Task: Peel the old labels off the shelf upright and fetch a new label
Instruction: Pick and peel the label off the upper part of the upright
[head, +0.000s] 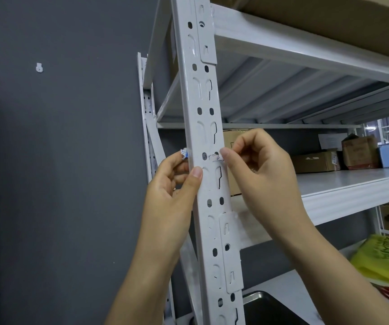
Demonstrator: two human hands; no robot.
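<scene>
Old label mid-peel on shelf upright (203,95)
Right hand (259,170) pinches old label (214,157) at its thumb tip. Left hand (172,184) clutches crumpled label scrap (184,153) in its fingers, thumb pressing the shelf upright.

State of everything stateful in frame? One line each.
left hand: holds label scraps, thumb on shelf upright.
right hand: pinches right edge of old label.
old label: torn, stuck across the upright's face.
label scraps: crumpled, off the upright.
yellow bag: lying on a lower shelf.
</scene>
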